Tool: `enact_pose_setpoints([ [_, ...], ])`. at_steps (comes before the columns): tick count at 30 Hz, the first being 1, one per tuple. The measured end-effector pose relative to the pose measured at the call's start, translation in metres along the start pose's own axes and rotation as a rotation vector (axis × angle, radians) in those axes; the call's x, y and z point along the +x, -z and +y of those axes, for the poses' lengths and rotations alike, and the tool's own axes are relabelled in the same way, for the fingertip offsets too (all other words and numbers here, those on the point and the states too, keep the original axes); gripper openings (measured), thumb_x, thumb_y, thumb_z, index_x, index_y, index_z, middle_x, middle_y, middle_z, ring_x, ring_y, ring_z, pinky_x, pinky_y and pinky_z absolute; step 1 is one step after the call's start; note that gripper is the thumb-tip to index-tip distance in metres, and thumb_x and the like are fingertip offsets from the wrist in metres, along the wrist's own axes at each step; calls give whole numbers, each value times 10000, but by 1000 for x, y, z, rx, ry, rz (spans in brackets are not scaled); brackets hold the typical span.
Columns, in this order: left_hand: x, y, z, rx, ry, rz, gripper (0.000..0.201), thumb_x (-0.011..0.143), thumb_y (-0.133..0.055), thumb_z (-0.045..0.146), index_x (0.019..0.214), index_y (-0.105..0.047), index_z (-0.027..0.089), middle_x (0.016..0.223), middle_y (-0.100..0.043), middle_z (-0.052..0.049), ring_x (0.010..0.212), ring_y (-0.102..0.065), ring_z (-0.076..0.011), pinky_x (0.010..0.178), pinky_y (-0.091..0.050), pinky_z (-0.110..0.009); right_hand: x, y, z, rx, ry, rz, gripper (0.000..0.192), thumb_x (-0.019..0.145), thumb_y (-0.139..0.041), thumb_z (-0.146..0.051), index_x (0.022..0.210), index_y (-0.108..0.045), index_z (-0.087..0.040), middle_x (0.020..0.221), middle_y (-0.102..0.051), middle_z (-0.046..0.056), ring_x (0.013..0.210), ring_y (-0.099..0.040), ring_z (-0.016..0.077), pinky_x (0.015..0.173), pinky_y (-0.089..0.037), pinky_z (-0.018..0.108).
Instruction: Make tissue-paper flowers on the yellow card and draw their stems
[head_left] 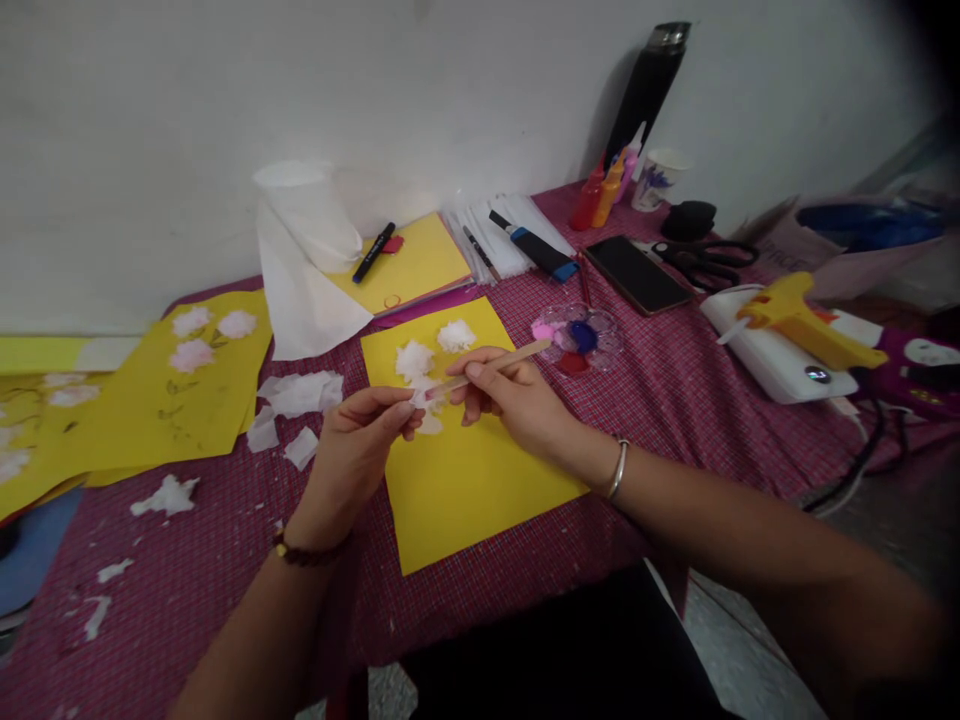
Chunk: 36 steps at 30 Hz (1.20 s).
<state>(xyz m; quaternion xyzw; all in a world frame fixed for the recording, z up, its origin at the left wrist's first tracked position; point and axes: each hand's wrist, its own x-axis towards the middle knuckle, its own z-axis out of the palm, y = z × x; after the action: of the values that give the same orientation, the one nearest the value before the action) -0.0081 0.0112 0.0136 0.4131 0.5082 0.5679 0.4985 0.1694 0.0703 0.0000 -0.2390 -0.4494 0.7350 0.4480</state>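
Observation:
My left hand (364, 445) pinches a small piece of white tissue paper (421, 396) above the yellow sheet (457, 500). In my right hand (514, 395) is a flat wooden stick (517, 356), held between thumb and fingers. One end of the stick meets the tissue at my left fingertips, where a little pink shows; the other points toward a clear flower-shaped palette (611, 345) with pink, blue and red paint. Two crumpled white tissue flowers (415, 360) sit on the upper part of the sheet, and a white patch lies just under my fingers.
Torn tissue squares (304, 393) and a toilet roll (300, 210) are at the left, near yellow sheets with pale pink flowers (191, 355). To the right lie a phone (637, 272), scissors (705, 262), a yellow glue gun (814, 325) and a white power bank (772, 350). Paint bottles (589, 200) stand behind.

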Motion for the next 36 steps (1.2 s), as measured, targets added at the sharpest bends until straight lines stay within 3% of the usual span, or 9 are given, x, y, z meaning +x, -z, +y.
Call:
enact_pose_setpoints([
  [5, -4, -2, 2, 293, -289, 80, 83, 776, -733, 195, 847, -757, 230, 714, -662, 15, 639, -567, -89, 605, -450, -228, -2, -4, 5, 244, -145, -36, 253, 740, -762, -371, 881, -657, -189, 726, -720, -32, 483, -600, 58, 506, -519, 185],
  [9, -10, -4, 10, 422, -452, 67, 129, 779, -716, 137, 853, -759, 233, 759, -674, 2, 670, -584, -100, 610, -449, -240, -3, -6, 5, 159, -165, -73, 322, 778, -712, -464, 885, -699, -161, 703, -721, 1, 451, -571, 56, 470, -499, 183],
  [14, -10, -8, 18, 121, -160, 14, 58, 753, -716, 155, 771, -714, 209, 660, -641, 17, 553, -537, -69, 508, -422, -184, -3, -7, -7, -41, -17, -66, 244, 830, -666, -402, 892, -702, -169, 613, -613, -51, 451, -496, 41, 448, -464, 161],
  [18, -5, -5, 21, -167, 126, -29, 106, 680, -746, 180, 653, -643, 173, 549, -571, 27, 494, -483, -45, 404, -334, -112, -2, -7, -17, -49, 58, -193, 166, 746, -755, -285, 866, -703, -182, 699, -658, -41, 537, -562, 57, 519, -508, 181],
  [20, -6, -5, 20, -160, 156, -52, 119, 704, -737, 197, 657, -631, 172, 569, -586, 22, 504, -499, -47, 405, -345, -108, -1, -7, -15, -51, 48, -171, 155, 755, -749, -304, 823, -712, -170, 719, -693, -21, 523, -574, 52, 503, -490, 170],
  [22, -9, -6, 18, -25, 58, -52, 65, 775, -698, 214, 739, -651, 189, 638, -641, 11, 550, -558, -68, 475, -440, -146, 0, -6, -9, 12, -1, -104, 188, 790, -718, -345, 832, -719, -162, 711, -712, -12, 475, -562, 43, 468, -467, 159],
  [25, -12, -5, 18, 426, -321, -104, 117, 824, -670, 194, 936, -675, 229, 907, -725, -23, 814, -674, -144, 769, -556, -293, 3, -3, 1, 206, -196, -49, 230, 865, -641, -361, 804, -708, -150, 644, -705, -13, 419, -551, 46, 447, -472, 167],
  [29, -3, 10, 22, 1030, -743, -377, 412, 783, -703, 169, 1171, -597, 262, 1330, -591, -74, 1229, -548, -247, 1035, -441, -449, 8, 5, 4, 401, -429, 39, 281, 948, -526, -286, 744, -665, -151, 545, -659, -35, 389, -549, 58, 469, -504, 188],
  [36, 15, 31, 3, 1380, -629, -457, 129, 804, -608, 143, 877, -677, 224, 1346, -497, -111, 1304, -419, -319, 1059, -361, -541, 20, 19, -3, 385, -408, 166, 311, 966, -503, -247, 705, -641, -149, 529, -645, -42, 385, -530, 46, 449, -483, 166],
])
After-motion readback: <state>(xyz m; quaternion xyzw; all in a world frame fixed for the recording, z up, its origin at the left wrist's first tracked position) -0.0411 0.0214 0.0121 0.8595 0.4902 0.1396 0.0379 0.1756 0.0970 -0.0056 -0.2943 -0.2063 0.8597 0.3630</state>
